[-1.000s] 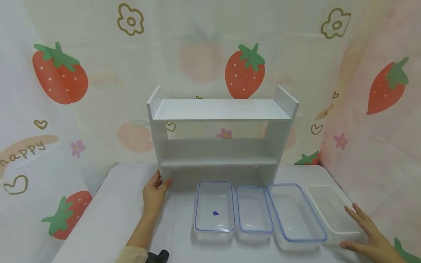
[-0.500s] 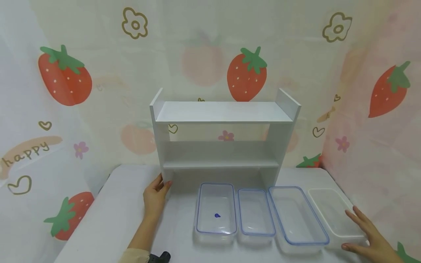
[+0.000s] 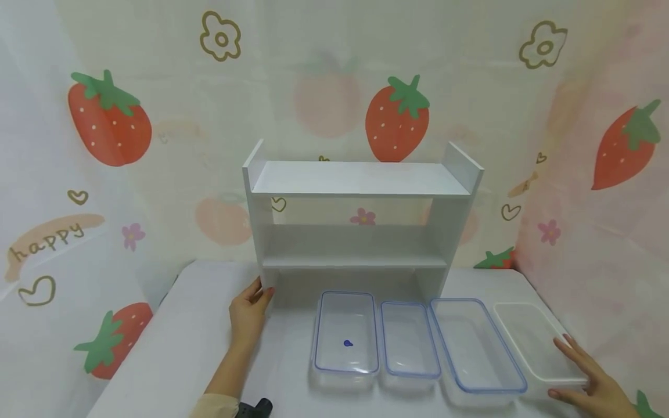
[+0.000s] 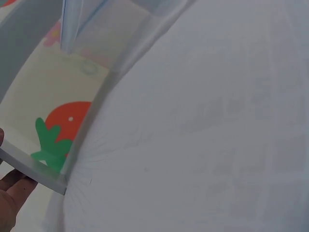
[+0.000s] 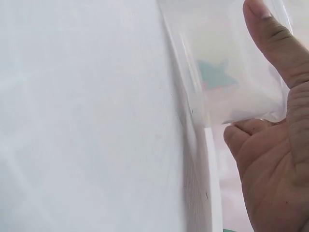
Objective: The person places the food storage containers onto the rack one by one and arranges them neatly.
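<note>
A white two-tier shelf (image 3: 352, 247) stands upright on the white table. My left hand (image 3: 248, 313) holds the lower front edge of its left side panel (image 4: 34, 170), with the thumb in front and fingers behind. Before the shelf, clear plastic food containers sit in a row; three have blue rims: the left one (image 3: 345, 328), a smaller one (image 3: 410, 339) and a larger one (image 3: 478, 345). At the right end is a whitish-rimmed container (image 3: 538, 339). My right hand (image 3: 596, 380) grips its near right corner, thumb on the near face (image 5: 229, 63), fingers along the right side.
A black device (image 3: 255, 408) sits at the left wrist. Strawberry-print cloth (image 3: 324, 104) hangs behind the table (image 3: 193, 342) and along both sides. The table's right edge runs close beside the end container.
My right hand has closed in on the whitish-rimmed container's corner from the right. My left hand stays on the shelf panel. The head view has shifted slightly.
</note>
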`<action>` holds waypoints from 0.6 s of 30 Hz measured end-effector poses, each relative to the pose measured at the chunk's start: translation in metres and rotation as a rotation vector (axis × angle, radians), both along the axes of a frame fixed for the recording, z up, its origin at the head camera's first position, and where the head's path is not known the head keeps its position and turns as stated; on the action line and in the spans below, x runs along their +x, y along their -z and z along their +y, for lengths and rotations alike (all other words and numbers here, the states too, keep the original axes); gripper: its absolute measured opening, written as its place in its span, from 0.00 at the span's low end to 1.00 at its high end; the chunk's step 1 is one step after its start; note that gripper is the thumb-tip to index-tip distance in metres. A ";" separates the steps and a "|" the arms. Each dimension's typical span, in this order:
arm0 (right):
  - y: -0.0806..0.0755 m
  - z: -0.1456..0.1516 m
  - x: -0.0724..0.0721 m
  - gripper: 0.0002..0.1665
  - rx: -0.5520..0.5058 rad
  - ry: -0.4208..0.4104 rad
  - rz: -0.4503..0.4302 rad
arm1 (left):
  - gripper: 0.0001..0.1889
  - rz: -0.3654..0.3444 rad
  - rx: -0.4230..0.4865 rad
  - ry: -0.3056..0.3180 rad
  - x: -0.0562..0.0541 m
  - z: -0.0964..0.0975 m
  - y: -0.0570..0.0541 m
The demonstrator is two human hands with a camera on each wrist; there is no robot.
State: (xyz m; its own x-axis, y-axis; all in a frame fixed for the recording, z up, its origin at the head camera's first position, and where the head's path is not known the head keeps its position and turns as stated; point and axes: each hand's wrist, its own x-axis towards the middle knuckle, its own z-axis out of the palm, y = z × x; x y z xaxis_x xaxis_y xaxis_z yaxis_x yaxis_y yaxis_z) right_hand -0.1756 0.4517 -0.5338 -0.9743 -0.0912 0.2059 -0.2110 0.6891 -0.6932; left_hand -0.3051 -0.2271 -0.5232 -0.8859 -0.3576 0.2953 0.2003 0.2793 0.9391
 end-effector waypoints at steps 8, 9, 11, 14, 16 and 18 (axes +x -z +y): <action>-0.002 -0.003 0.003 0.59 0.022 0.095 -0.050 | 0.26 -0.003 0.014 -0.005 0.000 -0.001 0.003; -0.003 -0.003 0.002 0.59 0.029 0.112 -0.066 | 0.25 -0.002 0.018 -0.005 0.001 0.000 0.003; -0.005 -0.003 0.001 0.59 0.044 0.150 -0.100 | 0.25 -0.004 0.023 -0.005 0.001 0.000 0.003; -0.007 -0.003 0.000 0.59 0.027 0.178 -0.124 | 0.26 0.000 0.017 0.002 0.002 0.000 0.003; -0.008 -0.005 -0.001 0.59 0.019 0.189 -0.124 | 0.26 0.006 0.013 0.009 0.002 0.000 0.003; -0.010 -0.007 -0.002 0.59 0.006 0.200 -0.134 | 0.26 0.011 0.008 0.014 0.002 0.000 0.003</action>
State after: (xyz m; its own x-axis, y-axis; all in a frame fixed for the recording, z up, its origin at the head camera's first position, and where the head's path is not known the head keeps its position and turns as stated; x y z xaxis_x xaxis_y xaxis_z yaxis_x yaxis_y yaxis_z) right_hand -0.1780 0.4445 -0.5235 -0.9917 0.1058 0.0733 0.0241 0.7123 -0.7015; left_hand -0.3029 -0.2273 -0.5259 -0.8877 -0.3477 0.3018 0.2142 0.2684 0.9392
